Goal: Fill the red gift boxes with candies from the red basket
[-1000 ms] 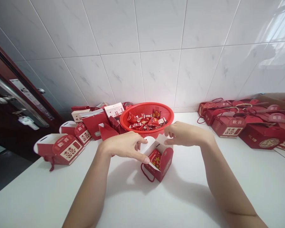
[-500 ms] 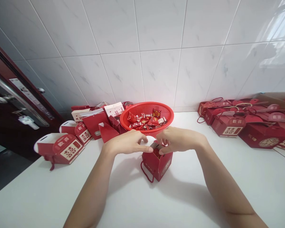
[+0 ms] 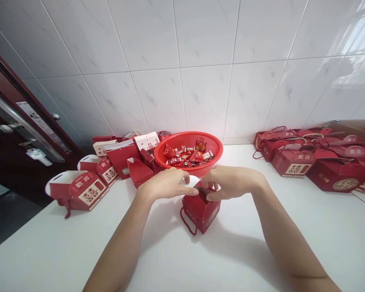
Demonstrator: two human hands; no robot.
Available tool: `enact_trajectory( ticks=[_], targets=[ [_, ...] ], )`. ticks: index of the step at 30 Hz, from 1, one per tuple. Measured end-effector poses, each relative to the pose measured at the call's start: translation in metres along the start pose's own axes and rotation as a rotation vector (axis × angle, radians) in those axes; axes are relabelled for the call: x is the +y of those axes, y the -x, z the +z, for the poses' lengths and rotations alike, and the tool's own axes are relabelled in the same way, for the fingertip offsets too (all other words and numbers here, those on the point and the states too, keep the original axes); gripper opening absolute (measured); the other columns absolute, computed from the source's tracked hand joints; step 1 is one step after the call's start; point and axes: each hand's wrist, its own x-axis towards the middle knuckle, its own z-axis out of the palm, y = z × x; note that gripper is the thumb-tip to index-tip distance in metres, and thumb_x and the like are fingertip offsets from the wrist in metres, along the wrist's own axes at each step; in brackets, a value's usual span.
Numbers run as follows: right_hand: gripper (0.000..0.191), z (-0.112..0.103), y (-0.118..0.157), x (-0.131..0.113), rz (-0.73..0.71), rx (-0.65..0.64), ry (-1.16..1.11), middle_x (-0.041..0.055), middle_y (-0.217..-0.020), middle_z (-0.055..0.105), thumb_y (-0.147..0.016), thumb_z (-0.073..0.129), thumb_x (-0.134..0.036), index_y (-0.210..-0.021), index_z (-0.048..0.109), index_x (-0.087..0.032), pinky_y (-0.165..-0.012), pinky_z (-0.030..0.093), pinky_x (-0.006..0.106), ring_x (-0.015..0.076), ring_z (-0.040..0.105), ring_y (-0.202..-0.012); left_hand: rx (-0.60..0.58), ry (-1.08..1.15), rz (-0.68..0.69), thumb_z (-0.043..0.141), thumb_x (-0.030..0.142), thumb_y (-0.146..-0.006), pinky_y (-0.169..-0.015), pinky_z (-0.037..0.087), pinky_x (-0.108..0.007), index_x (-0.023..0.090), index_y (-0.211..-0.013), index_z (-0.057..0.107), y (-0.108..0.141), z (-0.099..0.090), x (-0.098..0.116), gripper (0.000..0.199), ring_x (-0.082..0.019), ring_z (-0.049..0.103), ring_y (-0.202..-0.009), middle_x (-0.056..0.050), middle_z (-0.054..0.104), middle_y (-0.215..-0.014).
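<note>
In the middle of the table stands a small red gift box, its top partly open with a dark gap between the flaps. A red cord handle hangs down its left side. My left hand is closed on the box's left upper edge, thumb along the rim and fingers behind it. Across from it, my right hand grips the right upper flap between thumb and bent fingers. The far side of the box is partly hidden by my hands. Just behind is a red plastic basket holding wrapped sweets.
On the left, open red boxes stand beside several unfolded or half-folded ones. Closed red boxes crowd the right side, near a cardboard carton. A tiled wall backs the white table; a door with keys is at far left.
The top flaps of the box have come closer together and the opening looks narrower. My left hand has shifted slightly right; both hands stay at the box top.
</note>
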Motion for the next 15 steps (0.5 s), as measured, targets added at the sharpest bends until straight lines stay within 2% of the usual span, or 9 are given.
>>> enact_trajectory(
  ticks=[7, 15],
  targets=[
    [0.024, 0.005, -0.006, -0.008, 0.086, 0.001, 0.02, -0.0011, -0.061, 0.051, -0.083, 0.059, -0.035, -0.067, 0.05, -0.019, -0.049, 0.027, 0.027, 0.0117, 0.042, -0.054, 0.005, -0.004, 0.01, 0.059, 0.063, -0.077, -0.056, 0.035, -0.027, 0.02, -0.092, 0.062, 0.001, 0.001, -0.002, 0.045, -0.02, 0.057, -0.071, -0.003, 0.062, -0.085],
    [0.022, -0.002, 0.005, -0.009, 0.063, -0.057, 0.061, -0.0002, -0.074, 0.057, -0.08, 0.064, -0.037, -0.076, 0.053, -0.019, -0.051, 0.032, 0.026, 0.0129, 0.048, -0.062, 0.011, -0.007, -0.035, 0.058, 0.063, -0.076, -0.055, 0.035, -0.028, 0.021, -0.085, 0.063, 0.0, 0.002, -0.004, 0.043, -0.022, 0.06, -0.071, -0.003, 0.064, -0.081]
  ],
)
